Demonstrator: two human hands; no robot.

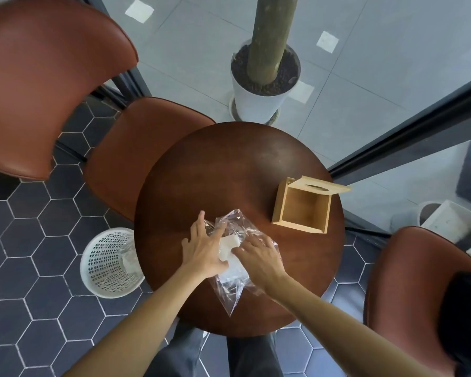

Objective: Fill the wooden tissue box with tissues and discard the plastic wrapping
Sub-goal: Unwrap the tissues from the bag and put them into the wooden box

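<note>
White perforated waste basket (110,263) stands on the hex-tile floor just left of the round wooden table (229,164), something pale already inside it, can't tell what; left hand (204,247) lies on the left side of the clear plastic wrapping (233,291), fingers spread and reaching under the film near the open end, looks like it is pinning or parting the plastic rather than clenching, exact grip can't be told; white tissues (229,247) sit between both hands, partly out of the film, near the table's front edge; right hand (260,258) presses on the right side of the pack, fingertips curled at the stack's edge, seems to pinch either tissue or film, can't tell which; wooden tissue box (302,206) is well apart to the right on the table, lid hinged open and standing up at the far side, interior bare; step in hand looks like pulling the stack free of the wrap; to do it well: one hand anchors the film flat on the table, the other takes the whole stack at once, not the top sheets, so it stays square; slide it out, don't yank, the film is slippery and clingy; then carry it right into the box.
</note>
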